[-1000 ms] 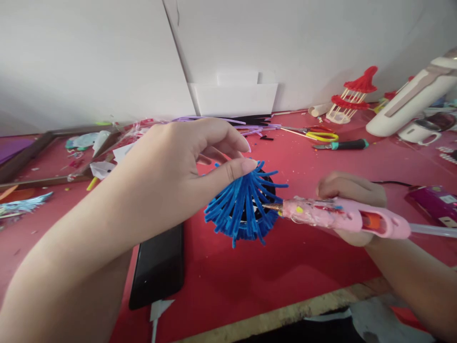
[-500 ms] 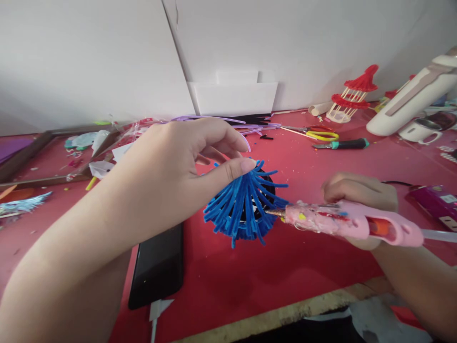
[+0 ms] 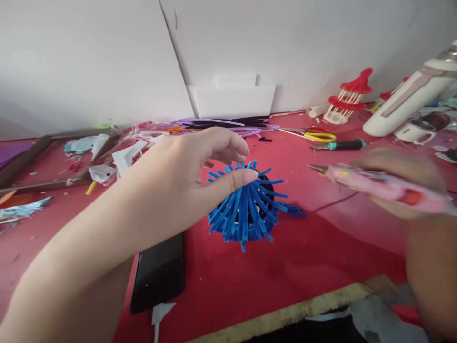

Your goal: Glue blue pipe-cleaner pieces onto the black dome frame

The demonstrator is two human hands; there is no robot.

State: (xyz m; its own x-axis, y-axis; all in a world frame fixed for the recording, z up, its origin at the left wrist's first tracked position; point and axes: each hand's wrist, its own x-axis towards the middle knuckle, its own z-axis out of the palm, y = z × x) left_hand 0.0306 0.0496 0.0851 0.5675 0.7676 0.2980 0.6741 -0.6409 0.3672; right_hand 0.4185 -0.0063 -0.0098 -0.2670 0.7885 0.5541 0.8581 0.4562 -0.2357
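A cone of blue pipe cleaners (image 3: 244,214) stands on the red table, its strands fanned out around a black round piece (image 3: 268,190). Over its top is my left hand (image 3: 193,166), fingers curved and apart from the thumb. The thumb tip lies across the peak, where I cannot tell touching from hovering. My right hand (image 3: 407,176), blurred by motion, is closed around a pink glue gun (image 3: 378,186). The metal nozzle points left, well clear of the blue strands.
A dark phone (image 3: 160,274) with a white cable lies near my left forearm. Purple and black pipe cleaners (image 3: 228,125), yellow-handled scissors (image 3: 321,137) and a cutter (image 3: 344,145) lie behind. A red-roofed stick model (image 3: 346,102), white flask (image 3: 407,97) and mug (image 3: 416,131) stand right.
My right hand has drawn the glue gun up and to the right, away from the blue strands. The left hand stays over the cone's top.
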